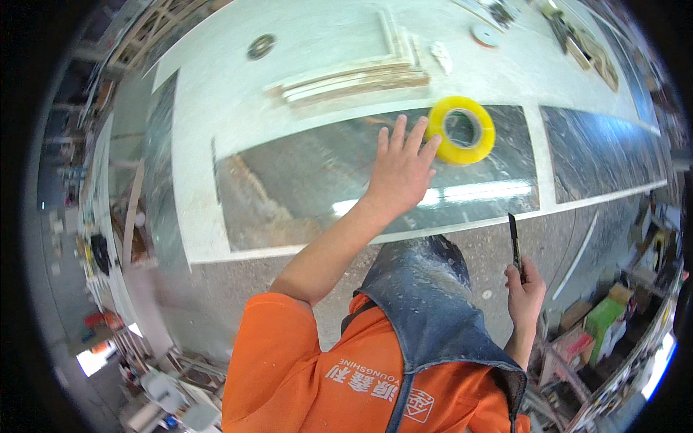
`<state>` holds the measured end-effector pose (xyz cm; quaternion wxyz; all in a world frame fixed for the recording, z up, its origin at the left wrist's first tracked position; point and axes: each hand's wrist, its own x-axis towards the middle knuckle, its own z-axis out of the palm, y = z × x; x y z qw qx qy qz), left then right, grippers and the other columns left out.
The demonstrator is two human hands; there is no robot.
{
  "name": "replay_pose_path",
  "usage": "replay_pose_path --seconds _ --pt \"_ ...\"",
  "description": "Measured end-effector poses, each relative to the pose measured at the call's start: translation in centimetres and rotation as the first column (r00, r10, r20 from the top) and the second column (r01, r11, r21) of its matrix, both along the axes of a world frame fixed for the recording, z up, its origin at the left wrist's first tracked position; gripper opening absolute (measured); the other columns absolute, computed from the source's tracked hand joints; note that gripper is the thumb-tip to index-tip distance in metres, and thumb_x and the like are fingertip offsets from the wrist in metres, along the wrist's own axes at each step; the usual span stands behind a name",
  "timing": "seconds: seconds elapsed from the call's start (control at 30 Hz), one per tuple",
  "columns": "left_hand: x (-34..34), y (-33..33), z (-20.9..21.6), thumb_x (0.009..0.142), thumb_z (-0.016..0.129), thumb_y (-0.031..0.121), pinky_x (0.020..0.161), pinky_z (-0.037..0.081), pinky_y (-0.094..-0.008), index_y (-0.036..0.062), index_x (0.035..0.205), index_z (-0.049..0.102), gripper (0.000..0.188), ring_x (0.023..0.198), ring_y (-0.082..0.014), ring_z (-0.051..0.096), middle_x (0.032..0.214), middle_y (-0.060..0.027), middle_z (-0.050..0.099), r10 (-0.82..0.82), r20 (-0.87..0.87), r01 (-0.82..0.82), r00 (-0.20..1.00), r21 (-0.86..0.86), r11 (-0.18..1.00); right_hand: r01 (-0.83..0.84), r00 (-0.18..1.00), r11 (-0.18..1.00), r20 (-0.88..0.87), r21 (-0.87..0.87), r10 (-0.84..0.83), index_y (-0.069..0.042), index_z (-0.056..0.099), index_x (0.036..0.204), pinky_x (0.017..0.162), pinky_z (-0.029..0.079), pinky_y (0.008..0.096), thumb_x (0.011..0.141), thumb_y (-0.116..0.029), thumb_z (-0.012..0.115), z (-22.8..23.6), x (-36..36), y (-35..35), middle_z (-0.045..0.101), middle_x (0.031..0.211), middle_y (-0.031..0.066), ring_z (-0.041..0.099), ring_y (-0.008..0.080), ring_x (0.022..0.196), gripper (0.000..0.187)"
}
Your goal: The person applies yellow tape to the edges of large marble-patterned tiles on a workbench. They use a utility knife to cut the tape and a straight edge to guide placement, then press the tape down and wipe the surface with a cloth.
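My left hand (402,173) is spread over a dark, glossy stone slab (303,177) with white veins and a brown patch at its left end. Its fingers point away from me, and the fingertips on the right meet or nearly meet a roll of yellow tape (486,137) lying flat on the slab. Whether the palm presses on the slab I cannot tell. Off the table's near edge, to the right, my right hand (525,292) is closed round a utility knife (515,245), its dark blade pointing up and away.
White table (209,86) carries a stack of pale strips (354,81), a dark ring (261,47), a round disc (486,36) and a crumpled white scrap (441,56). Another veined slab (599,155) lies at right. Boxes and a green bag (605,325) stand at lower right.
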<state>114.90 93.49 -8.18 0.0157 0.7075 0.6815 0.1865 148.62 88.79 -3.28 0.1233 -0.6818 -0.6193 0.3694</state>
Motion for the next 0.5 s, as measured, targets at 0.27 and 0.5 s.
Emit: replay_pose_path --seconds 0.27,0.5 --pt "-10.0 -19.6 -3.9 0.091 0.072 0.029 0.117 0.034 -0.0548 0.0022 0.139 0.056 0.057 0.14 -0.0447 0.044 0.149 -0.0248 0.05 0.442 0.024 -0.442 0.896 -0.015 0.897 -0.008 0.882 0.983 -0.464 -0.186 -0.08 0.003 0.07 0.116 0.059 0.05 0.0256 0.096 -0.009 0.065 -4.1 -4.3 -8.6 0.069 0.08 0.0042 0.062 0.0097 0.065 0.024" --pt "-22.9 -25.1 -7.7 0.096 0.064 0.039 0.116 0.031 -0.0585 -0.0008 0.139 0.056 0.059 0.139 -0.0424 0.043 0.149 -0.0222 0.05 0.62 -0.162 -0.612 0.768 0.103 0.784 -0.142 0.888 0.945 -0.46 -0.296 -0.011 0.001 0.07 0.117 0.053 0.049 0.0237 0.097 -0.008 0.064 -3.0 -11.0 -15.7 0.074 0.083 0.0055 0.065 0.0095 0.059 0.024"
